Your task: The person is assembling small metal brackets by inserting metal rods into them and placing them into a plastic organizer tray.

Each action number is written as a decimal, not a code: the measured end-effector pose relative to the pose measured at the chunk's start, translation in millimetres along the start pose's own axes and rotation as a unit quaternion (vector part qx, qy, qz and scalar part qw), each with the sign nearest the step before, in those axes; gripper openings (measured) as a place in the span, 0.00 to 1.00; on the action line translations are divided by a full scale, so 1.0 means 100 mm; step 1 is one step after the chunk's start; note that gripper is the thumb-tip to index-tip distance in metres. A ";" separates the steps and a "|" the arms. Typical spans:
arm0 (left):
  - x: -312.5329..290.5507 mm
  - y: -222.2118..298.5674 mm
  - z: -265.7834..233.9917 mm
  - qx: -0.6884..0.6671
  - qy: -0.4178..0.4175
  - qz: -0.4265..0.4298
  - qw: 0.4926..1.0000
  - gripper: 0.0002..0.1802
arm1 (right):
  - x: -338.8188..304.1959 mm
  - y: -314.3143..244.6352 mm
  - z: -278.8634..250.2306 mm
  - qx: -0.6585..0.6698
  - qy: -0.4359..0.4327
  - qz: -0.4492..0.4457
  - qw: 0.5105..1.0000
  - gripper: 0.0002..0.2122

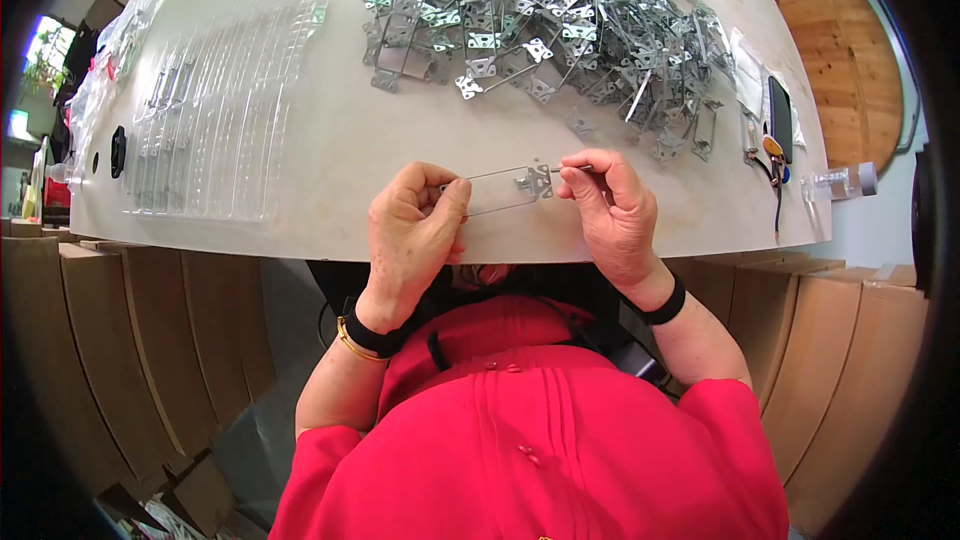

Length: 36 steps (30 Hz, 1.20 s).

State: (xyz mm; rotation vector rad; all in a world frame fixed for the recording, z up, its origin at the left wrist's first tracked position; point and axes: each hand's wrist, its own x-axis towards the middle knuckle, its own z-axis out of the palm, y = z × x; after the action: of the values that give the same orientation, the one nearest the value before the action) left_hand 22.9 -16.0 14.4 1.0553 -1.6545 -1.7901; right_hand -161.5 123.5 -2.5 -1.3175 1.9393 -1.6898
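Near the front edge of the table, my left hand [412, 225] pinches one end of a metal frame made of two thin parallel rods and a flat cut-out plate [540, 181]. The fingers and thumb cover that end. At the plate's other side, my right hand [617, 222] is closed, thumb against fingers, on a thin dark rod [584, 169] that points toward the plate. Whether the rod touches the plate or belongs to it, I cannot tell. A large heap of similar metal frames [540, 30] lies beyond my hands.
A clear plastic tray [250, 140] with several metal pieces in its slots lies on the left of the table, beside a small black object [118, 152]. On the right are a dark phone [779, 120], a cable [777, 202] and a clear bottle [840, 183]. Cardboard boxes [840, 360] stand below.
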 end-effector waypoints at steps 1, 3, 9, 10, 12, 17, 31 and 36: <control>-0.01 0.00 0.00 -0.001 0.001 -0.001 1.000 0.08 | 0.00 0.02 0.01 0.000 -0.001 0.001 1.000 0.05; -0.03 0.02 0.00 -0.007 -0.006 -0.008 1.000 0.08 | -0.01 0.05 0.03 0.007 -0.003 -0.010 1.000 0.05; -0.04 0.01 0.00 -0.012 -0.011 -0.005 1.000 0.09 | 0.02 0.03 0.04 -0.010 -0.002 -0.014 1.000 0.06; -0.04 0.01 0.01 -0.012 -0.012 -0.005 1.000 0.09 | 0.02 0.03 0.03 -0.011 -0.003 -0.014 1.000 0.06; -0.04 0.01 0.01 -0.017 -0.016 -0.001 1.000 0.09 | 0.02 0.03 0.03 -0.019 0.000 -0.016 1.000 0.06; -0.05 0.00 0.02 -0.012 -0.016 0.012 1.000 0.08 | 0.01 0.07 0.04 -0.026 0.005 -0.023 0.999 0.06; -0.05 -0.04 0.05 -0.034 -0.018 0.031 0.999 0.07 | 0.02 0.05 0.03 -0.045 -0.004 -0.031 0.998 0.06; -0.06 -0.04 0.04 -0.020 -0.012 0.028 0.999 0.07 | 0.04 0.03 0.02 -0.081 -0.001 -0.051 0.995 0.06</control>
State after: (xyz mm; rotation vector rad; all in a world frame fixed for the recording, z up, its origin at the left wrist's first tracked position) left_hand 23.5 -8.6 12.0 0.9628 -1.6396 -1.7992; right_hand -163.6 118.6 -4.3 -1.4998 2.0784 -1.6021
